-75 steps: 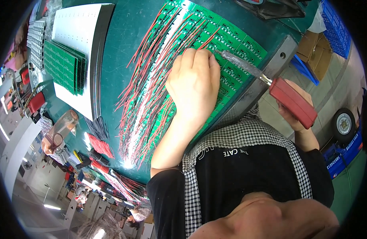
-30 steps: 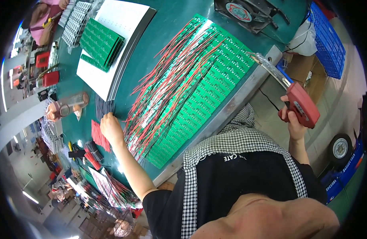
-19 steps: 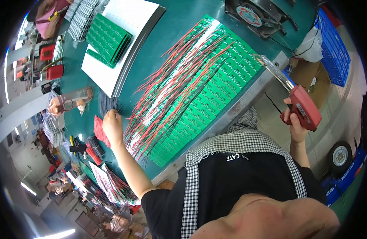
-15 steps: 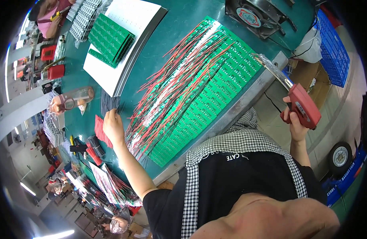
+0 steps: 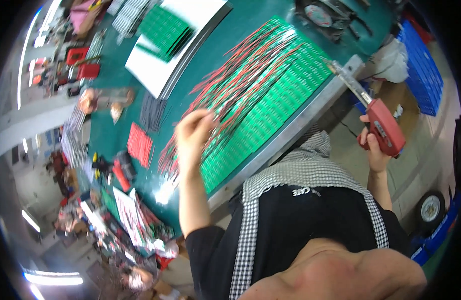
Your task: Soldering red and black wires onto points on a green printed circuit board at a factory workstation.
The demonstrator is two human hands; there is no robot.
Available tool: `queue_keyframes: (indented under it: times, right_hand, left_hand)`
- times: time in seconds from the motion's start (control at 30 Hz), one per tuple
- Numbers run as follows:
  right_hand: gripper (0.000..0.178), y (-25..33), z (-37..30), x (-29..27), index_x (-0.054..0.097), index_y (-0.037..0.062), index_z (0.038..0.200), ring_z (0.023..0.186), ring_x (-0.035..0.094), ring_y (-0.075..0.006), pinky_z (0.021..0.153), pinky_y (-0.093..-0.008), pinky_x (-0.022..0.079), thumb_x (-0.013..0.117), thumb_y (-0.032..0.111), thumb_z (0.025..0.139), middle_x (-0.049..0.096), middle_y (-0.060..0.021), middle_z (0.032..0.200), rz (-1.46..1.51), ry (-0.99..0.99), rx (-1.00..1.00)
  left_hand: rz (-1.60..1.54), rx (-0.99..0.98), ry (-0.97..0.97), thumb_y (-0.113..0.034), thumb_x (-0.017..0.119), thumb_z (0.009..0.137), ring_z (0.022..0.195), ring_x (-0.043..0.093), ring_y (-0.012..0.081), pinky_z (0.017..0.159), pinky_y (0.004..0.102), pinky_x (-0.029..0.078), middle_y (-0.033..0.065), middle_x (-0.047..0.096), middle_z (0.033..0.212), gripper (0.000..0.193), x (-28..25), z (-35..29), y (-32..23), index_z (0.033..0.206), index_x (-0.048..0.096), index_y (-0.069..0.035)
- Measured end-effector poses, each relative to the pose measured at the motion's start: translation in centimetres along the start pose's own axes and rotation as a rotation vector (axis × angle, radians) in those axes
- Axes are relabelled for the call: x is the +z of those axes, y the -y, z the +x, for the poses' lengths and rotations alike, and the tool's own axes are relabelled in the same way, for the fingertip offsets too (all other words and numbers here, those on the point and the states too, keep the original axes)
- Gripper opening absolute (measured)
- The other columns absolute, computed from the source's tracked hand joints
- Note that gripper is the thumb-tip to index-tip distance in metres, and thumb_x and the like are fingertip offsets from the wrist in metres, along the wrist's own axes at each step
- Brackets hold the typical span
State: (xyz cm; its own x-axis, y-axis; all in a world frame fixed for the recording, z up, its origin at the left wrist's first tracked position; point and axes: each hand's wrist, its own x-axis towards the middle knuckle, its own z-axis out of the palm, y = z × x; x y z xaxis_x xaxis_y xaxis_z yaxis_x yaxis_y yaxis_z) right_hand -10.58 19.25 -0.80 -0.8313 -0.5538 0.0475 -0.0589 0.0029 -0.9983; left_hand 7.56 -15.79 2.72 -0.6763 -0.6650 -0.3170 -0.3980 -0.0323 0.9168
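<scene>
My right hand [image 5: 376, 156] is wrapped round the handle of a red soldering gun [image 5: 385, 127]. The gun's metal barrel points up and left, its tip beside the far right corner of a sheet of green circuit boards [image 5: 278, 112]. Rows of red and black wires [image 5: 240, 82] lie across the left part of the boards. Over the near left end of these wires hovers my left hand [image 5: 193, 137], with thumb and fingers pinched together. Motion blur hides what they hold, if anything. Left of that hand lie a pile of black wires [image 5: 153, 115] and a pile of red wires [image 5: 139, 145].
A stack of green boards [image 5: 164, 31] rests on white sheets [image 5: 155, 70] at the back. A black fan [image 5: 323, 17] stands at the far right of the green table, near a blue crate [image 5: 421, 70]. A jar [image 5: 110, 96] and tools [image 5: 121, 172] lie to the left.
My left hand has left the black wire pile and moved right, over the wired boards. My right hand keeps the soldering gun almost in place. The whole view has shifted slightly.
</scene>
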Motion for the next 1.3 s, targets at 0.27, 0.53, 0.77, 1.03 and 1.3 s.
queue_keyframes:
  times: [0.27,0.53,0.77,1.03,1.3]
  right_hand:
    - [0.05,-0.7,4.3,8.0,0.048,-0.0053,0.119,0.081,0.057,-0.0112,0.073,-0.0237,0.045,0.066,-0.001,0.072,0.059,-0.0089,0.101,-0.176,0.212,-0.249]
    - [0.044,-3.8,5.3,13.8,0.045,-0.0099,0.119,0.105,0.053,-0.0245,0.09,-0.0331,0.041,0.06,-0.004,0.078,0.051,-0.0206,0.119,-0.316,0.577,-0.817]
    - [0.051,-4.7,9.1,16.1,0.043,-0.0012,0.121,0.106,0.051,-0.0308,0.088,-0.0402,0.04,0.064,0.015,0.077,0.048,-0.0172,0.121,0.096,0.786,-0.995]
    - [0.065,-7.2,11.6,18.8,0.037,-0.001,0.127,0.113,0.046,-0.0274,0.097,-0.0386,0.032,0.066,0.03,0.077,0.046,-0.0155,0.125,0.537,0.79,-0.647]
    - [0.049,-5.9,7.2,19.6,0.044,-0.0064,0.12,0.103,0.052,-0.0236,0.087,-0.0347,0.041,0.063,0.012,0.078,0.051,-0.017,0.119,0.203,0.785,-0.749]
  left_hand:
    - [-0.26,0.047,0.221,-0.009,0.056,0.082,0.059,0.054,0.0069,0.052,0.0193,0.04,0.0041,0.061,0.07,0.01,1.7,-5.3,-0.9,0.088,0.06,-0.003]
    - [-0.362,0.312,0.177,-0.008,0.056,0.078,0.057,0.06,0.0089,0.048,0.0219,0.042,0.0058,0.063,0.064,0.011,5.4,-8.6,4.9,0.078,0.06,0.002]
    - [-0.36,0.377,-0.207,-0.008,0.058,0.075,0.052,0.053,0.0041,0.05,0.0214,0.039,0.0037,0.065,0.062,0.011,4.9,-12.3,7.6,0.078,0.061,0.002]
    - [-0.612,0.242,-0.118,-0.01,0.061,0.076,0.046,0.044,0.0024,0.042,0.0188,0.033,0.0056,0.065,0.066,0.011,4.6,-13.0,7.0,0.081,0.062,-0.001]
    - [-0.496,0.227,0.017,-0.012,0.064,0.075,0.044,0.044,0.0047,0.04,0.0197,0.033,0.0075,0.065,0.069,0.012,6.7,-11.9,5.9,0.079,0.062,-0.001]
